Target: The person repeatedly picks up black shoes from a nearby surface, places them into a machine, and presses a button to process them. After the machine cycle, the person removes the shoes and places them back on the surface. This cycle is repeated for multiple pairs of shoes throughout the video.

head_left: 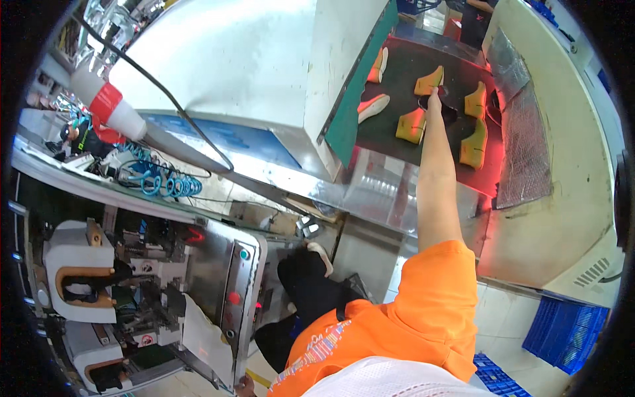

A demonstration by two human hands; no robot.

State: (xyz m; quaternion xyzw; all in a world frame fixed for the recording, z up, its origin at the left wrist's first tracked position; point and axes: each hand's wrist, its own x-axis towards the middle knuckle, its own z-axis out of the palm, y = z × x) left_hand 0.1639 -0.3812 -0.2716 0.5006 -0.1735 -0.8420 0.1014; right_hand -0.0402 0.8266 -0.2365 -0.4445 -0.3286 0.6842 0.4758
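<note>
My right arm stretches far out over a dark conveyor belt (390,73) lit red along its side. The right hand (434,99) looks closed, with its narrow fingers at a dark shoe upper on a yellow shoe last (411,126); the grip is small and partly hidden. Just beyond stands another yellow last (426,82). To the right are two more yellow lasts (473,145) with dark uppers. White-soled shoes (374,107) lie at the belt's left side. My left hand (245,386) shows only in part beside the metal machine's lower corner; its fingers are unclear.
A large white housing (245,59) with a green edge stands left of the belt, and a cream housing (562,165) stands right. At left is a machine with a button panel (235,298). Blue crates (565,334) are at lower right. Another person (476,23) stands at the far end.
</note>
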